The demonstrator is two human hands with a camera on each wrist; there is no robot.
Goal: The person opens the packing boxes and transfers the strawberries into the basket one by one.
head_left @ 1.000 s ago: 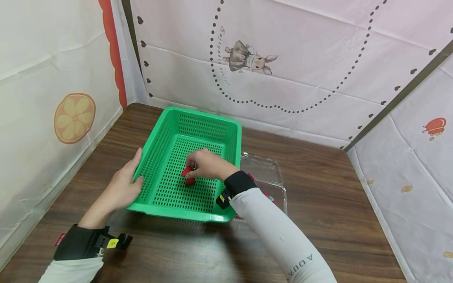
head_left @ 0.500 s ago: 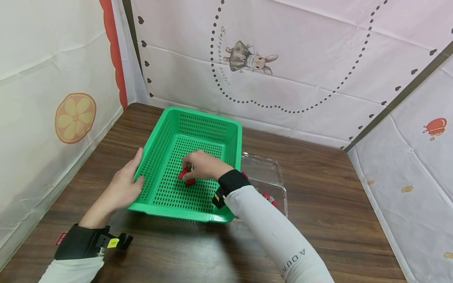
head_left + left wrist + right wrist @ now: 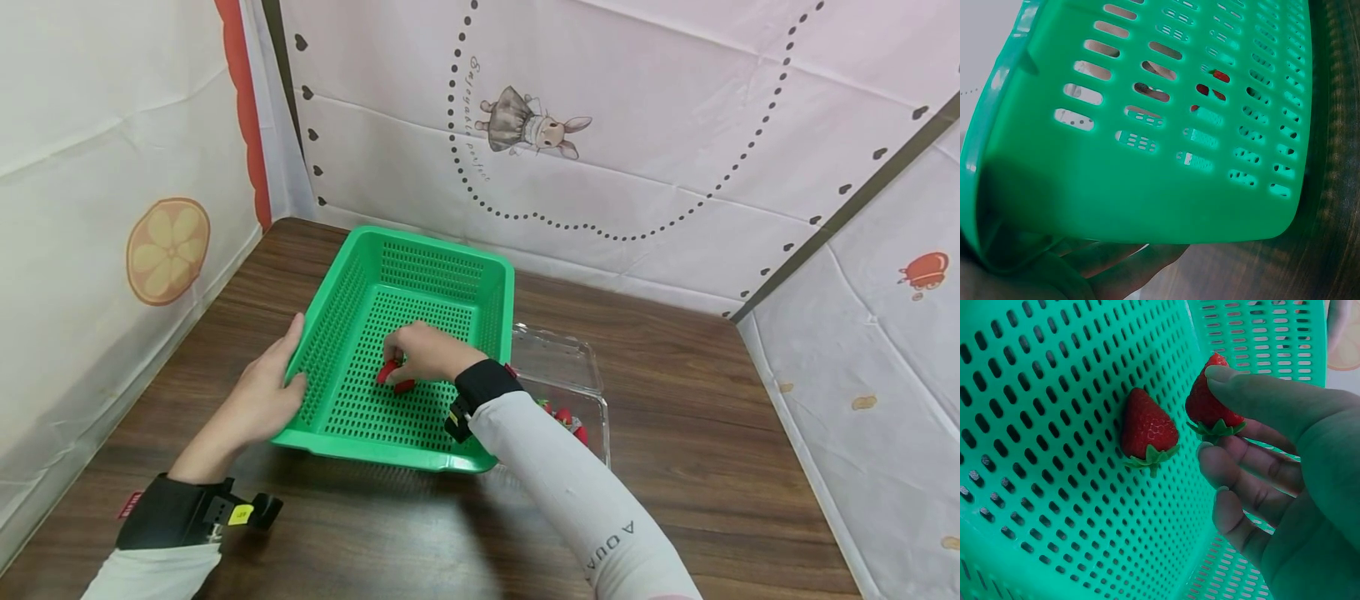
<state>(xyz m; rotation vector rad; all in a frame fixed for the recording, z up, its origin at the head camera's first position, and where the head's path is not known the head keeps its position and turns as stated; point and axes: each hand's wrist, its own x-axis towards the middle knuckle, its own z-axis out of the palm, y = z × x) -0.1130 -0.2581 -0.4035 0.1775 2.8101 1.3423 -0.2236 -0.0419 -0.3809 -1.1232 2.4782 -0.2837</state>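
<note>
A green slotted plastic basket (image 3: 375, 454) stands on the wooden table. My left hand (image 3: 262, 400) holds its left side at the rim, the thumb near the top edge; in the left wrist view, some of its fingers (image 3: 1141, 269) show below the green wall. Inside the basket, my right hand (image 3: 427, 352) pinches a red strawberry (image 3: 1200, 403) between thumb and fingers, its green leaves facing the fingers. Beside it a second strawberry (image 3: 1147, 425) lies on the slotted floor, apart from the hand.
Right of the basket is an open clear plastic box (image 3: 555, 358), partly behind the right forearm, with several strawberries (image 3: 564, 415) in it. Printed white cloth (image 3: 637, 125) hangs around the back and sides of the table (image 3: 690, 433).
My right hand has shifted slightly left and toward me inside the basket, with the strawberry in its fingers. More of the boxed strawberries show past the forearm. The left hand stays put.
</note>
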